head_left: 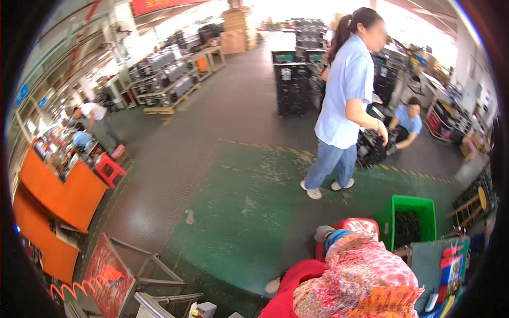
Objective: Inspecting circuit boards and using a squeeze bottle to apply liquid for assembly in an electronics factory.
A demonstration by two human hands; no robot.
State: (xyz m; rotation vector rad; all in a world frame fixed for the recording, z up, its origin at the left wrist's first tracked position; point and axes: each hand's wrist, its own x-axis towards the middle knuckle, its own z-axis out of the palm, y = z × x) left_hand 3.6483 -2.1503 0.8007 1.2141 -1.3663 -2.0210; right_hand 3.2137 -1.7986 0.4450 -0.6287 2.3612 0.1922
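Neither my left hand nor my right hand shows anywhere in the head view. At the lower edge, red cloth [294, 289] and floral-patterned cloth [366, 270] cover a body beside a red plastic stool [366, 225]; whose body it is I cannot tell. To its right, a worktop [427, 259] carries tools with red and green handles [453, 254]. Just beyond stands a green bin [391, 233] with dark pieces inside. At the lower left, an orange coiled hose [85, 289] lies by a metal frame [154, 265] with a worn red panel.
A person in a light blue shirt [344, 95] stands ahead, near a crouching co-worker [408, 124] handling a black machine part [374, 148]. Black cabinets [291, 87] stand behind them. Orange panels [79, 191] and a red stool [110, 168] line the left, with stacked equipment [164, 79] farther back.
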